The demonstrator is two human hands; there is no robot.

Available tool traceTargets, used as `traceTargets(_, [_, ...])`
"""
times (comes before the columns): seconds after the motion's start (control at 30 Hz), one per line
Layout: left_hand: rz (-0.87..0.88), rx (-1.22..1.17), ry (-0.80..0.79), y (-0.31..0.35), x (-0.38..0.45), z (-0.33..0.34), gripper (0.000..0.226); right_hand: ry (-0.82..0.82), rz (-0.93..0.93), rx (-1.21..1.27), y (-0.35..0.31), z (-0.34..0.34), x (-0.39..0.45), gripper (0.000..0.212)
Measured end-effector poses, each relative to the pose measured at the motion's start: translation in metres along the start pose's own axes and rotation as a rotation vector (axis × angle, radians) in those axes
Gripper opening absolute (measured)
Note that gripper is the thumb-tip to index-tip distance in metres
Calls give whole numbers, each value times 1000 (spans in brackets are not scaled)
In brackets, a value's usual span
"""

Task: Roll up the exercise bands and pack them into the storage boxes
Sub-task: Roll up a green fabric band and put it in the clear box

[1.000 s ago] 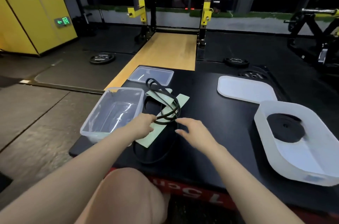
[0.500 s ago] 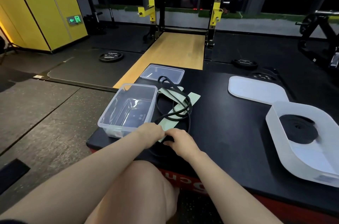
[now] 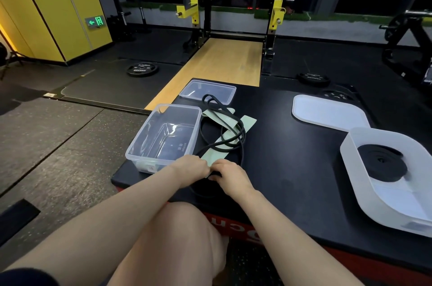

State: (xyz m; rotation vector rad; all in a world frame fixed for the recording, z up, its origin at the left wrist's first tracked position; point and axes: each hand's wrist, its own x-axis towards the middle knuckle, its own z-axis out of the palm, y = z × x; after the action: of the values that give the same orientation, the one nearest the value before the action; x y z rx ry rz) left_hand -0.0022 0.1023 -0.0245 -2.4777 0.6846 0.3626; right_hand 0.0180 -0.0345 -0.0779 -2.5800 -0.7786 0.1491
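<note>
Moved since half a second ago: my left hand (image 3: 190, 166) and right hand (image 3: 228, 172) have drawn together, knuckles nearly touching. Both pinch the near end of the pale green band (image 3: 224, 138), fingers curled. Thin black band (image 3: 236, 122): tangled over it, beyond my fingertips. Clear box (image 3: 163, 136): just left of them. White box (image 3: 364, 182), holding rolled black band (image 3: 382, 165): well right.

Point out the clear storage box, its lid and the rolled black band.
clear storage box (image 3: 149, 143): head view, on its left wall.
clear lid (image 3: 224, 91): head view, on its flat top.
rolled black band (image 3: 383, 163): head view, on the coil's upper face.
</note>
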Motion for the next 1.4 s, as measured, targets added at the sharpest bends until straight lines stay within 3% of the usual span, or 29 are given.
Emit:
traceTargets(0.2, [-93,-117,47,-4,-4,-10,38,47,32,34,2,5,1,21])
traceTargets(0.33, [-162,-248,142,-12,0,-18,26,225,149,271,5,-1,0,20])
traceTargets(0.57, [-331,-941,607,-38,0,-42,15,485,191,640,-3,-52,3,14])
traceTargets(0.67, [-418,-1224,699,-44,-6,-52,13,534,178,686,-5,-76,6,14])
traceTargets(0.87, [-537,-1467,893,-55,-12,-80,13,588,76,716,-18,-121,14,11])
traceTargets(1.2, [-490,-1646,1128,-59,-20,-130,11,686,6,942,-30,-172,13,26])
traceTargets(1.4, [-385,-1855,1205,-52,-30,-155,13,724,-32,1049,-42,-194,-1,14])
